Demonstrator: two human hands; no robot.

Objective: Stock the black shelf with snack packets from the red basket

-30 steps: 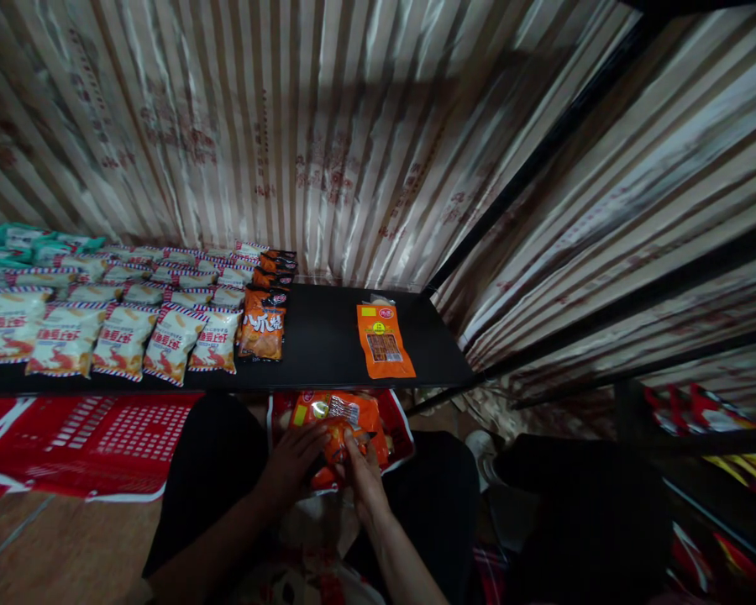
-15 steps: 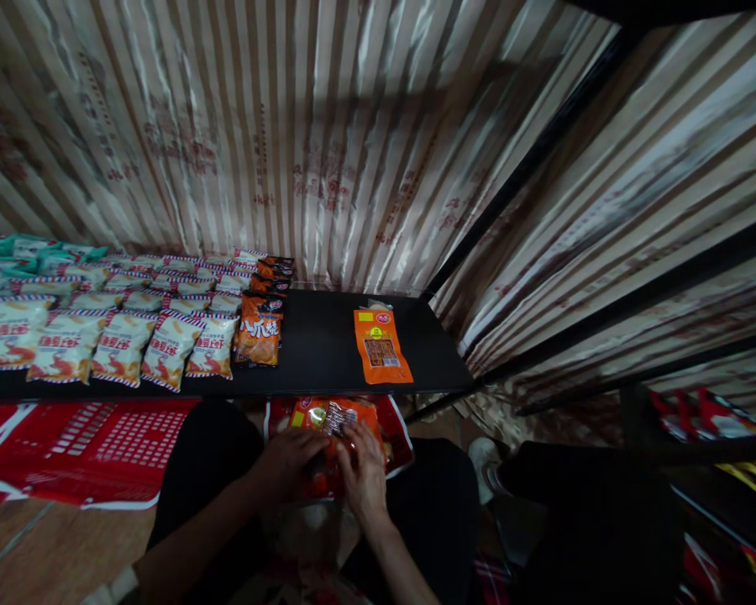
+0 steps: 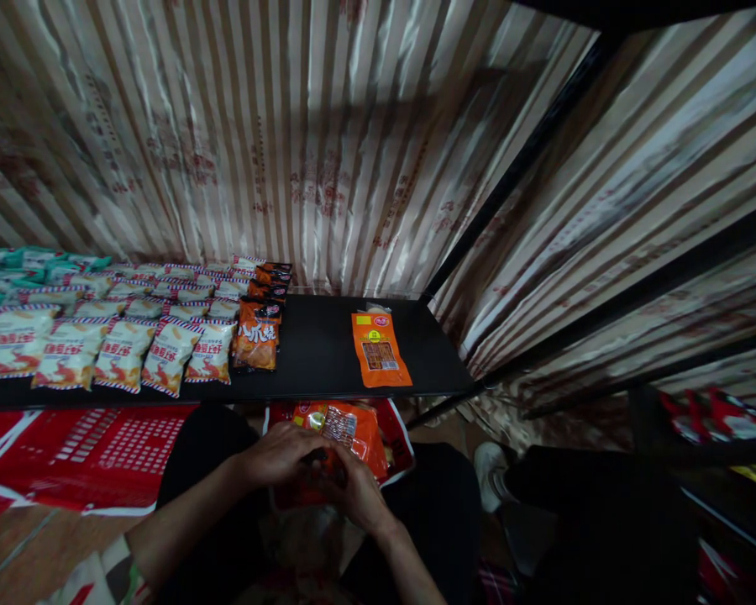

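Note:
Between my knees a red basket (image 3: 403,437) holds orange snack packets (image 3: 362,430) with a clear window in the front. My left hand (image 3: 283,454) lies over the basket's left side, its fingers curled inward. My right hand (image 3: 356,491) meets it from the right, fingertips bent toward the left hand. Something dark and reddish shows between the two hands, but the dim light and the fingers hide what it is. On the black shelf (image 3: 318,336) above lies a single orange snack packet (image 3: 378,351), flat, its printed side up.
White shrimp-snack bags (image 3: 123,353) stand in rows on the shelf's left part, beside orange-black snack bags (image 3: 256,336). Teal bags (image 3: 18,259) sit at far left. Another red basket (image 3: 126,454) is below. A dark metal post (image 3: 497,202) slants before the striped curtain (image 3: 328,151).
Both hands have drawn back slightly toward me and closer together, off the top orange packet, which now shows more. The view has shifted a little.

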